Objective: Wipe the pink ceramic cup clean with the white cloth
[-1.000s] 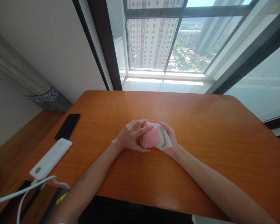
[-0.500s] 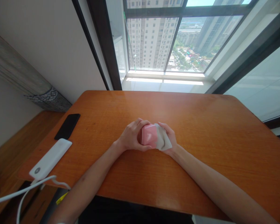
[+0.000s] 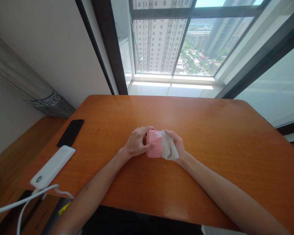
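A small pink block-like object with smooth, shiny faces is held above the middle of the table. The thumb of my left hand lies across its near side, and the fingers curl round its far left edge. A crumpled off-white wipe or cloth covers the object's right end. My right hand closes round that cloth from the right, with its thumb on top. Most of the right fingers are hidden behind the cloth.
A brown wooden table spans the view. On its left side lie a black phone and a white power bank with a white cable at its near end. A window stands beyond the far edge.
The pink object has turned slightly and shifted a little left. My left thumb has moved up from its lower edge onto its near face. The cloth and right hand shifted slightly left.
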`<act>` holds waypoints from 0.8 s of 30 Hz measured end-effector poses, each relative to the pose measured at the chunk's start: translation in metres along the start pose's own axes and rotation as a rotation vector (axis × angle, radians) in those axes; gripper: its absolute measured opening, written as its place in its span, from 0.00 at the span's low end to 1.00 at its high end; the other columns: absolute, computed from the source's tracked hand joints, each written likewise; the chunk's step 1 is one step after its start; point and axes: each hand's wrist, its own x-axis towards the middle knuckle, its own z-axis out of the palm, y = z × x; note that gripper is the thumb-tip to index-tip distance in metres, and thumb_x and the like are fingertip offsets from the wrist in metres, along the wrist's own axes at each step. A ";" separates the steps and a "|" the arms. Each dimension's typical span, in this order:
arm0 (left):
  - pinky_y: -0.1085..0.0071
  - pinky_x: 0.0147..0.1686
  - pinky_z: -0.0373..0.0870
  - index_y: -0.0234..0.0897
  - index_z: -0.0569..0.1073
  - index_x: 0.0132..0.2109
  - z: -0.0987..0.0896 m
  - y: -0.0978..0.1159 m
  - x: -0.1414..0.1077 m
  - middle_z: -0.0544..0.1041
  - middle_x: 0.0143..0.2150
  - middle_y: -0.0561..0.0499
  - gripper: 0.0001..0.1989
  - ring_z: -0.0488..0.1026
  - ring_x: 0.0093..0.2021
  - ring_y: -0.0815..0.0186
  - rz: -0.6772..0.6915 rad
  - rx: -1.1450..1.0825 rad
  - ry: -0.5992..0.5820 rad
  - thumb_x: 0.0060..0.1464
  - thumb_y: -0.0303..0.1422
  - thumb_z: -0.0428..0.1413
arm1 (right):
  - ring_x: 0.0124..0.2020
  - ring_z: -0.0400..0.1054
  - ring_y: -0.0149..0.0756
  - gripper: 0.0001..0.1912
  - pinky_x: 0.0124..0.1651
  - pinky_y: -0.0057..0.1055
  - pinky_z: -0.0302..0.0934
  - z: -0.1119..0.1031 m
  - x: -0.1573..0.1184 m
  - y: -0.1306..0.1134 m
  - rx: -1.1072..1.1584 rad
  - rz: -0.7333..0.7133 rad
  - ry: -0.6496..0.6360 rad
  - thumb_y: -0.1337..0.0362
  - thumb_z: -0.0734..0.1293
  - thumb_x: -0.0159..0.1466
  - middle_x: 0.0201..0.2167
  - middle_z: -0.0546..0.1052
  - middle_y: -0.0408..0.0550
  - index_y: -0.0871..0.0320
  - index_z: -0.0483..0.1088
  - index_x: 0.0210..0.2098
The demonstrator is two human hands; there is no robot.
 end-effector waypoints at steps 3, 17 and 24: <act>0.47 0.61 0.74 0.41 0.74 0.65 0.002 0.000 -0.001 0.84 0.60 0.40 0.47 0.82 0.55 0.45 0.011 -0.044 0.017 0.60 0.74 0.49 | 0.41 0.84 0.53 0.18 0.44 0.43 0.78 -0.003 0.001 -0.001 0.022 -0.017 0.017 0.48 0.73 0.64 0.33 0.86 0.54 0.57 0.79 0.42; 0.38 0.70 0.73 0.49 0.48 0.83 0.000 -0.015 0.001 0.57 0.82 0.30 0.60 0.65 0.78 0.36 0.608 0.238 0.002 0.54 0.58 0.70 | 0.40 0.84 0.47 0.18 0.49 0.40 0.79 -0.007 0.003 -0.004 0.107 -0.106 0.100 0.53 0.70 0.69 0.43 0.89 0.54 0.59 0.82 0.48; 0.43 0.68 0.77 0.47 0.48 0.83 -0.002 -0.018 0.001 0.62 0.79 0.30 0.58 0.70 0.75 0.40 0.579 0.258 0.020 0.56 0.55 0.70 | 0.33 0.82 0.42 0.13 0.42 0.33 0.76 -0.010 0.005 -0.004 0.168 -0.129 0.088 0.55 0.71 0.68 0.36 0.89 0.50 0.59 0.81 0.43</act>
